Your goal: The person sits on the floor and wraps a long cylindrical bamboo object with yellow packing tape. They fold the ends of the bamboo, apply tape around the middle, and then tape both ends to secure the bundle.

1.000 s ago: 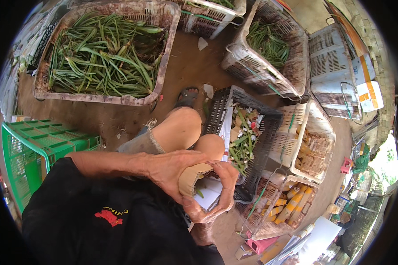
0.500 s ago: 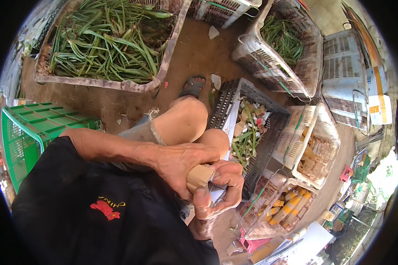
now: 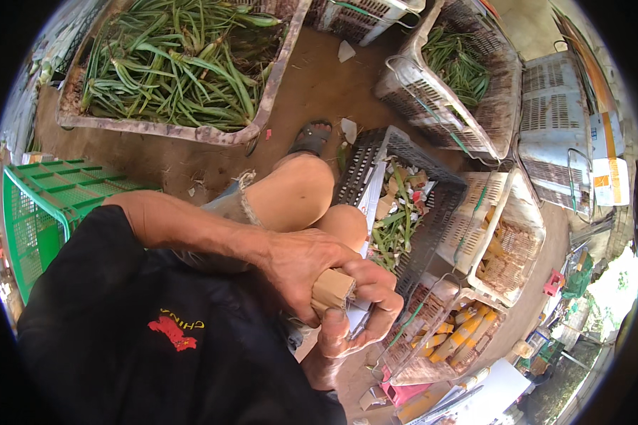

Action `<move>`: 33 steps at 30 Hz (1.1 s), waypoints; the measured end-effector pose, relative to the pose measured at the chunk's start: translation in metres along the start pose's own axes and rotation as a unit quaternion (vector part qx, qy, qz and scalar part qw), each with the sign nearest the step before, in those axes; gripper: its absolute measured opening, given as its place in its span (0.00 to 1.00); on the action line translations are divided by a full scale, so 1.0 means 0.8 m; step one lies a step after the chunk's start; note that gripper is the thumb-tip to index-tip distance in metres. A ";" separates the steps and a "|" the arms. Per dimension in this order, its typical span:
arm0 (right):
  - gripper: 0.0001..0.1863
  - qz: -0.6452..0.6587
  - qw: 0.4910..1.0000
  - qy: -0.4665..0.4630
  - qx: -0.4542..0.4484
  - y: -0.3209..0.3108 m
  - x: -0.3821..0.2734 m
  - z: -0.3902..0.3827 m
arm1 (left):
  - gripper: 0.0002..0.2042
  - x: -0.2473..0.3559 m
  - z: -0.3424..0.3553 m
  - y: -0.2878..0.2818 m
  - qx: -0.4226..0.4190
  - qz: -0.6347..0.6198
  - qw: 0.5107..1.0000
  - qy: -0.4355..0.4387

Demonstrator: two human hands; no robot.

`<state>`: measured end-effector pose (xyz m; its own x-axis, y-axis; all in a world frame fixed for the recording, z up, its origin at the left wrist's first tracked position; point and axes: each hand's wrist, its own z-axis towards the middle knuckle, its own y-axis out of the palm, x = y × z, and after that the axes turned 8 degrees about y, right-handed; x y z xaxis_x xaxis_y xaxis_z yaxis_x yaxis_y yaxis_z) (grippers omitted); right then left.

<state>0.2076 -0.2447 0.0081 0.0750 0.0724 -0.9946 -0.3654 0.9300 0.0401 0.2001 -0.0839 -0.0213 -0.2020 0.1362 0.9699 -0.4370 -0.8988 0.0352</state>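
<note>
Over my lap, my left hand point(image 3: 301, 263) is closed around a small brown block point(image 3: 333, 289) that looks like folded or rolled cardboard. Its near end sticks out below the left fingers. My right hand point(image 3: 365, 312) curls around the block's right end, thumb below and bent fingers above. Something white point(image 3: 358, 313) shows between the right thumb and fingers; what it is I cannot make out. The fingers hide part of the block.
A black crate point(image 3: 432, 237) of green leaf scraps and cardboard bits stands right of my knees. Large crates of long green leaves point(image 3: 177, 64) lie ahead. Crates at right hold yellow-and-brown wrapped bundles point(image 3: 464, 333). A green crate point(image 3: 32, 234) stands at left.
Both hands have shifted slightly right with the brown block. The right fingers have moved further around its end, and the right thumb sits closer beneath it.
</note>
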 end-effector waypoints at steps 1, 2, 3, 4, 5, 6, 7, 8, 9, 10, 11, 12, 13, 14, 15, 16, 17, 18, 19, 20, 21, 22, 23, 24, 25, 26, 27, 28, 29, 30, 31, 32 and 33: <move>0.36 -0.041 0.997 0.013 0.056 0.004 -0.004 -0.003 | 0.30 0.004 0.001 -0.001 -0.001 0.011 1.000 -0.020; 0.40 -0.081 0.990 0.026 0.113 0.008 -0.008 -0.006 | 0.30 0.008 0.003 -0.002 -0.003 0.022 0.999 -0.040; 0.47 -0.136 0.979 0.000 0.152 0.009 -0.010 -0.012 | 0.30 0.015 0.001 -0.002 -0.001 0.037 0.997 -0.069; 0.46 -0.132 0.981 0.014 0.143 0.010 -0.011 -0.019 | 0.30 0.018 -0.002 0.000 0.002 0.048 0.994 -0.099; 0.45 -0.128 0.982 0.030 0.134 0.010 -0.012 -0.025 | 0.30 0.013 -0.004 0.005 0.019 0.072 0.995 -0.067; 0.44 -0.124 0.983 0.045 0.124 0.010 -0.014 -0.028 | 0.30 0.007 -0.005 0.011 0.036 0.095 0.994 -0.034; 0.36 -0.145 0.980 0.049 0.125 0.011 -0.023 -0.031 | 0.30 0.005 -0.007 0.016 0.053 0.118 0.992 -0.004; 0.34 -0.150 0.983 0.028 0.100 0.005 -0.020 -0.031 | 0.29 0.005 -0.009 0.019 0.046 0.130 0.990 -0.016; 0.32 -0.154 0.985 0.007 0.074 -0.005 -0.013 -0.029 | 0.28 0.007 -0.010 0.019 0.040 0.143 0.989 -0.028; 0.29 -0.162 0.985 -0.014 0.048 -0.012 -0.008 -0.026 | 0.27 0.008 -0.010 0.020 0.035 0.152 0.987 -0.038; 0.23 -0.159 0.984 -0.052 0.057 -0.010 -0.004 -0.019 | 0.26 0.007 -0.010 0.023 0.044 0.162 0.985 -0.031; 0.22 -0.150 0.986 -0.059 0.047 -0.012 -0.001 -0.018 | 0.26 0.006 -0.010 0.025 0.053 0.172 0.983 -0.025; 0.22 -0.140 0.987 -0.065 0.036 -0.016 0.005 -0.018 | 0.25 0.004 -0.011 0.027 0.064 0.183 0.981 -0.021; 0.20 -0.123 0.990 -0.066 0.024 -0.017 0.008 -0.014 | 0.25 0.003 -0.011 0.028 0.076 0.192 0.978 -0.026; 0.19 -0.105 0.992 -0.069 0.012 -0.019 0.011 -0.009 | 0.25 0.002 -0.011 0.029 0.088 0.201 0.975 -0.032; 0.17 -0.088 0.994 -0.070 0.002 -0.020 0.013 -0.006 | 0.24 0.001 -0.012 0.031 0.097 0.210 0.972 -0.040; 0.17 -0.070 0.995 -0.070 -0.007 -0.020 0.014 -0.001 | 0.24 0.000 -0.013 0.034 0.104 0.208 0.972 -0.044; 0.17 -0.062 0.996 -0.056 -0.008 -0.019 0.010 -0.001 | 0.24 -0.002 -0.014 0.036 0.110 0.206 0.971 -0.048; 0.16 -0.050 0.998 -0.045 -0.011 -0.015 0.008 0.001 | 0.24 -0.002 -0.014 0.034 0.119 0.209 0.969 -0.052; 0.16 -0.042 0.998 -0.053 -0.013 -0.016 0.010 -0.001 | 0.24 -0.001 -0.014 0.032 0.108 0.201 0.973 -0.037; 0.16 -0.034 0.997 -0.061 -0.015 -0.018 0.012 -0.004 | 0.24 0.000 -0.013 0.029 0.097 0.191 0.976 -0.023; 0.16 -0.024 0.997 -0.070 -0.019 -0.017 0.013 -0.006 | 0.25 0.003 -0.014 0.024 0.088 0.184 0.979 -0.009; 0.16 -0.009 0.995 -0.093 -0.026 -0.013 0.014 -0.009 | 0.25 0.005 -0.013 0.014 0.029 0.143 0.989 -0.013; 0.16 -0.015 0.993 -0.101 -0.058 -0.012 0.012 -0.007 | 0.26 0.008 -0.007 -0.004 -0.029 0.100 0.994 -0.018; 0.16 -0.026 0.990 -0.106 -0.085 -0.014 0.006 -0.005 | 0.27 0.009 -0.003 -0.014 -0.091 0.049 0.994 -0.021; 0.17 -0.026 0.989 -0.112 -0.096 -0.014 0.005 -0.003 | 0.27 0.008 -0.001 -0.017 -0.104 0.025 0.994 -0.034; 0.17 -0.024 0.987 -0.117 -0.107 -0.013 0.004 -0.001 | 0.27 0.007 0.000 -0.019 -0.116 0.001 0.992 -0.046; 0.18 -0.022 0.985 -0.124 -0.119 -0.014 0.007 0.001 | 0.27 0.003 0.002 -0.018 -0.127 -0.023 0.990 -0.054; 0.18 -0.017 0.984 -0.125 -0.124 -0.014 0.010 0.002 | 0.26 0.000 0.002 -0.016 -0.137 -0.017 0.989 -0.062; 0.19 -0.012 0.983 -0.127 -0.130 -0.013 0.013 0.003 | 0.25 -0.002 0.001 -0.014 -0.146 -0.010 0.987 -0.069; 0.19 -0.013 0.985 -0.129 -0.112 -0.009 0.014 0.001 | 0.24 -0.004 0.001 -0.011 -0.155 -0.006 0.985 -0.076; 0.20 0.013 0.985 -0.132 -0.113 -0.012 0.019 -0.003 | 0.23 -0.005 0.002 -0.007 -0.147 -0.018 0.987 -0.067; 0.20 0.039 0.983 -0.136 -0.113 -0.017 0.025 -0.008 | 0.23 -0.004 0.004 -0.001 -0.140 -0.029 0.988 -0.058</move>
<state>0.2080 -0.2586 -0.0126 0.2734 0.2633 -0.9252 -0.5743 0.8162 0.0626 0.2039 -0.0849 -0.0238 -0.0745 0.1212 0.9898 -0.6738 -0.7379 0.0397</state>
